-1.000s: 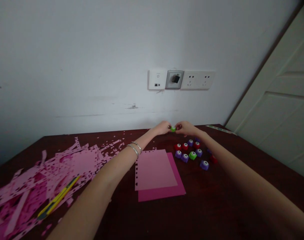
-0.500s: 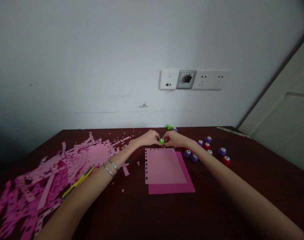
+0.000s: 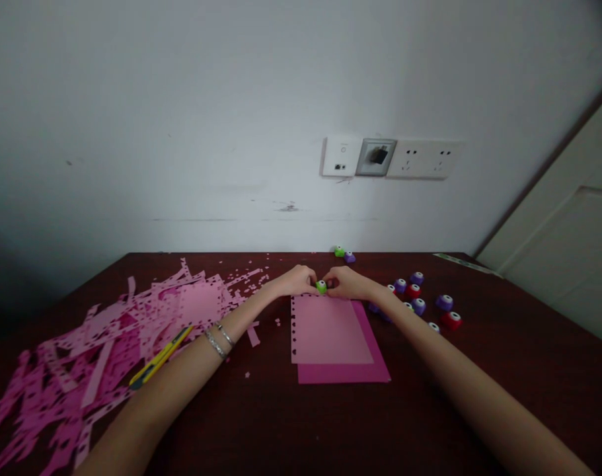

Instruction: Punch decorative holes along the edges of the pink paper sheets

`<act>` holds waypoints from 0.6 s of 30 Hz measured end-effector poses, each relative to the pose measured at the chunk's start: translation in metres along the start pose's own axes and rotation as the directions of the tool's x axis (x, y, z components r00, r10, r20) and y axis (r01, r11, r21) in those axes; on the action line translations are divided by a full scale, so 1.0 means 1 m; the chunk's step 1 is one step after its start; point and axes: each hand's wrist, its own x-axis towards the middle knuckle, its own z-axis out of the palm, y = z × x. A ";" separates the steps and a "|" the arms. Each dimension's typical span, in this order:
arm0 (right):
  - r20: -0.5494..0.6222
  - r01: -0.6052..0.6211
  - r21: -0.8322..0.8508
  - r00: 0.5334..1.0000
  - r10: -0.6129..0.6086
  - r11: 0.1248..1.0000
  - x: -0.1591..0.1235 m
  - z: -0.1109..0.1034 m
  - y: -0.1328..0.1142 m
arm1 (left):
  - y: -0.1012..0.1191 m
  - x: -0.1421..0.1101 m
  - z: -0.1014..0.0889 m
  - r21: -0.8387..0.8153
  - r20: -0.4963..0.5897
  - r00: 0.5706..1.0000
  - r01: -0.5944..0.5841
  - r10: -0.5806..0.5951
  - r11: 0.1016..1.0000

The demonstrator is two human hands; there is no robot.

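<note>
Two hands, the left hand [image 3: 301,281] and right hand [image 3: 347,282], pinch a green punch [image 3: 321,287] between them at the far edge of the light pink sheet [image 3: 333,330]. Its left edge is already perforated; right and near edges look uncut. Beneath lies a magenta sheet [image 3: 343,374]; leftward, perforated scraps [image 3: 98,370].

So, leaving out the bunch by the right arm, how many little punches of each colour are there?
Green: 2, one held green punch between the left hand and right hand, one far green punch
Purple: 1, the purple punch beside the far green one
Total: 3
</note>
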 end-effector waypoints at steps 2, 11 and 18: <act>-0.010 0.006 -0.004 1.000 -0.006 1.000 -0.001 0.000 0.000 | 0.001 -0.002 -0.003 -0.001 0.012 1.000 0.006 -0.006 1.000; 0.028 -0.138 -0.024 0.990 0.139 0.990 -0.014 -0.012 0.012 | -0.010 -0.021 -0.024 0.053 0.094 0.989 0.108 -0.113 0.993; 0.094 -0.220 -0.003 0.971 0.219 0.976 -0.019 -0.014 0.010 | -0.009 -0.026 -0.020 -0.011 0.162 0.975 0.159 -0.155 0.987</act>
